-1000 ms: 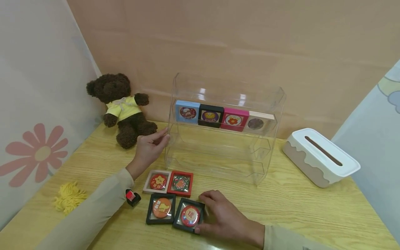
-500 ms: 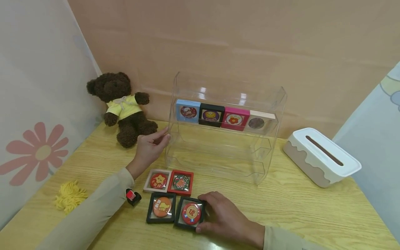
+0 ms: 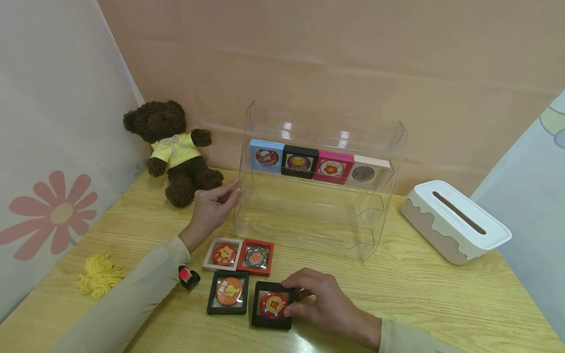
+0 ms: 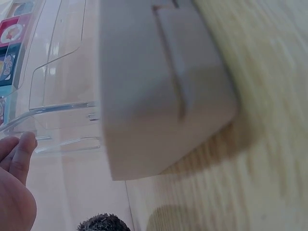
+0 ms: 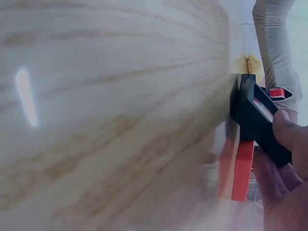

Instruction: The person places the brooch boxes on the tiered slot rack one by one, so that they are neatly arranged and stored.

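The right grip (image 3: 331,306) pinches the black badge frame (image 3: 271,305) at its right edge, tilted, just beside the thumbs-up frame (image 3: 228,292); contact with the surface (image 3: 441,304) is hard to judge. Steady edge pressure should suit it best. The left grip (image 3: 209,213), forearm extended, pinches the clear rack's (image 3: 309,211) left side.

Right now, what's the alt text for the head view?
A person's right grip holds a black-framed badge beside three framed badges lying on a table. The left grip pinches the left edge of a clear rack carrying four framed badges.
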Demonstrator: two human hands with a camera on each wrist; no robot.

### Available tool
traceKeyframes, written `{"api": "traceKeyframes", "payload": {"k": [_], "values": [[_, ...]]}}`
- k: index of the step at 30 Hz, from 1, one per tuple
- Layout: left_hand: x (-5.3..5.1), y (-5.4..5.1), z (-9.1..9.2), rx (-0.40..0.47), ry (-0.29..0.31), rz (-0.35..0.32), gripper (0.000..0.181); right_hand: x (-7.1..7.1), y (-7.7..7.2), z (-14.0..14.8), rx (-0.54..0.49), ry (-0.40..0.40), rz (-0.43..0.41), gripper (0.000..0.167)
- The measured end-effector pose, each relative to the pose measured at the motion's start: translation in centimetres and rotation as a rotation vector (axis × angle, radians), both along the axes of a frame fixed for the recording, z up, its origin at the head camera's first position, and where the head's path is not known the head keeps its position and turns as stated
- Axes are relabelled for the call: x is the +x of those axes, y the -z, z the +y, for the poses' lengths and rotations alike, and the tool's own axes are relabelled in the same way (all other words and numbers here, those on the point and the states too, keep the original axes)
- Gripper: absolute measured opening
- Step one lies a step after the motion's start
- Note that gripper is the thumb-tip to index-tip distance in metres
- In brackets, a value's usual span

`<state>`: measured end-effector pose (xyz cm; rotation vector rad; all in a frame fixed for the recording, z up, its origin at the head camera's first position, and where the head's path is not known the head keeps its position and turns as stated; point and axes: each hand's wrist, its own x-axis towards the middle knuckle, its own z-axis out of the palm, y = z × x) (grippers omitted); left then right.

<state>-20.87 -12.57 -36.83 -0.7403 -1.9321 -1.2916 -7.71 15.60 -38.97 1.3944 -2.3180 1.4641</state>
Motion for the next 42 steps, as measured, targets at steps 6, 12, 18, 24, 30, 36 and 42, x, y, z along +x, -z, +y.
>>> {"api": "traceKeyframes", "payload": {"k": [6, 12, 18, 24, 30, 36, 42], "values": [[1.2, -1.4, 0.6, -0.007, -0.013, -0.011, 0.025, -0.3, -0.1, 0.4, -0.066, -0.031, 0.059, 0.031], [2.2, -2.7, 0.8, -0.03, -0.003, -0.028, 0.025, -0.3, -0.8, 1.2, -0.092, -0.032, 0.058, 0.024], [2.1, -2.6, 0.8, -0.025, 0.004, -0.019, 0.025, -0.8, -0.5, 2.4, -0.096, 0.019, 0.059, 0.023], [2.0, -2.4, 0.7, -0.009, 0.029, -0.034, 0.025, -1.4, -0.8, 3.3, -0.086, 0.079, 0.058, 0.022], [2.0, -2.4, 0.6, -0.013, 0.026, -0.025, 0.025, -1.9, -1.5, 3.7, -0.072, 0.174, 0.034, 0.017], [2.0, -2.3, 0.7, -0.011, 0.024, -0.025, 0.025, -2.4, -2.2, 4.2, -0.1, 0.257, -0.044, 0.014], [2.0, -2.3, 0.7, -0.003, 0.029, -0.034, 0.025, -3.3, -2.5, 4.5, -0.144, 0.296, -0.029, 0.016]]}}
